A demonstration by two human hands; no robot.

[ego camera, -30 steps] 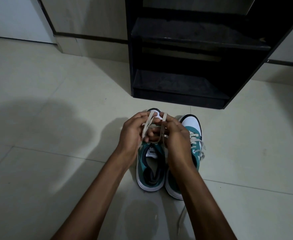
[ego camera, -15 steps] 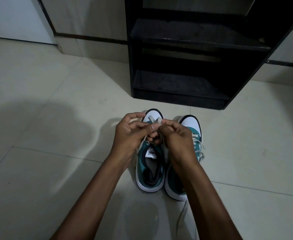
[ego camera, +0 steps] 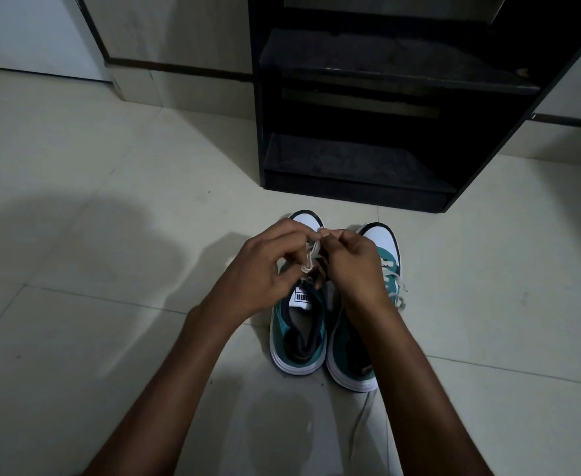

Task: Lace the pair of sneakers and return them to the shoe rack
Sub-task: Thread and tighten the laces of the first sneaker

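Head view: both hands, left and right, pinching the left sneaker's lace

two sneakers side by side on the floor, shoe rack just behind them.

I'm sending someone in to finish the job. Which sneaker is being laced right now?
On the tiled floor in front of the black shoe rack stand two teal sneakers. It is the left sneaker, under both hands, with a white tongue label showing; the right sneaker already has crossed laces.
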